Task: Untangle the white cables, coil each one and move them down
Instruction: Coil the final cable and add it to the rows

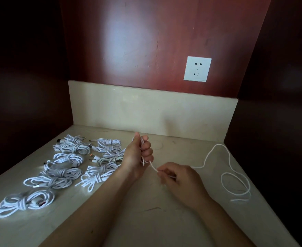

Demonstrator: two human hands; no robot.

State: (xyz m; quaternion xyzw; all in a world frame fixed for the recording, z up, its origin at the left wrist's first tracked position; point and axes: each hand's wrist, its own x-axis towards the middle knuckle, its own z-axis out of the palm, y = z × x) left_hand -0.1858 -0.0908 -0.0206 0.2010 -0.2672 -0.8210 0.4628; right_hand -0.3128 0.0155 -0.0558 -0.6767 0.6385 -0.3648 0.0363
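The left hand (pixel 137 155) grips smooth loops of a thin, round white cable (pixel 218 145), and the right hand (pixel 177 177) pinches its strand. The rest lies curled loosely on the pale stone tabletop (pixel 146 220), well apart from the knotted white cable bundles (pixel 64 173).

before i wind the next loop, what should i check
1. Loops held firm in left hand: ok.
2. Right hand pinches white cable just past the loops: ok.
3. Loose tail on the counter shows no knot: ok.
4. Tail lies apart from coiled bundles: ok.
5. Plug at the tail's end: cannot tell.
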